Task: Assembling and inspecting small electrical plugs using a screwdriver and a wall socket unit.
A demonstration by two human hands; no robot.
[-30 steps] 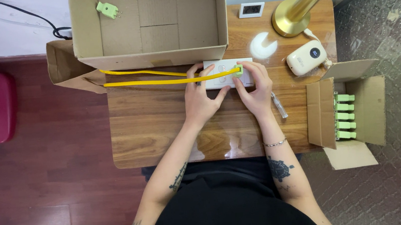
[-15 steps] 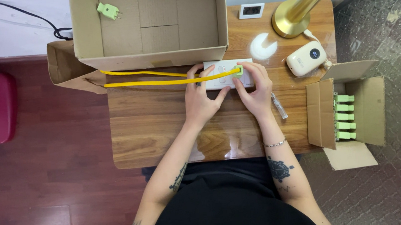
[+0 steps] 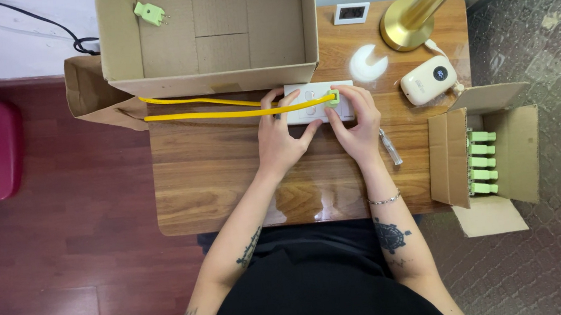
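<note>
- We see the white power strip (image 3: pixel 313 102) lying just above the frame's centre on the wooden table (image 3: pixel 228 184), touching the near wall of the large open cardboard box (image 3: pixel 208 29).
- A small green plug (image 3: pixel 334 96) sits in the strip's right part; its yellow cable (image 3: pixel 220 114) runs left along the box wall to the table's left edge.
- Bare table lies open below the hands down to the near edge; the upper right is crowded by a brass lamp base (image 3: pixel 409 22), a white disc (image 3: pixel 368 65) and a cream device (image 3: pixel 428 79).
- A small box of green plugs (image 3: pixel 482 157) hangs off the right edge.
- Our left hand (image 3: pixel 282 136) rests palm down, fingers spread over the strip's left end and the cable.
- Our right hand (image 3: pixel 357 125) reaches up beside it, its grip pinching the green plug between thumb and forefinger.
- Both forearms angle inward from the lower frame.
</note>
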